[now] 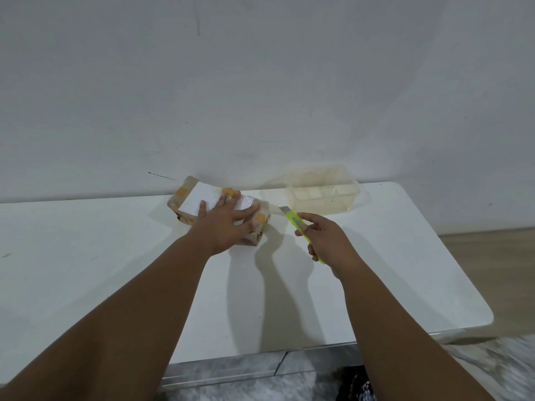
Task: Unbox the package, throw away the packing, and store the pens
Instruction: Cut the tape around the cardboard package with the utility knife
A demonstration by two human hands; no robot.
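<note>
Clear plastic bin point(322, 189), compartments empty, pkg point(202, 202) taped

– What colours are on the taped brown cardboard package point(220, 208)?

– Tan-brown under glossy clear tape, a plain white paper label point(199, 199) on top, and orange-yellow patches at the corners.

– And the slim plastic utility knife point(301, 228)?

– Bright lime-yellow body with a grey metal blade.

– The rest?

– A glossy white tabletop point(115, 256), a clear, faintly yellowish plastic compartment box point(322, 189), and a pale grey-white wall point(260, 82) with a few dark marks.
</note>
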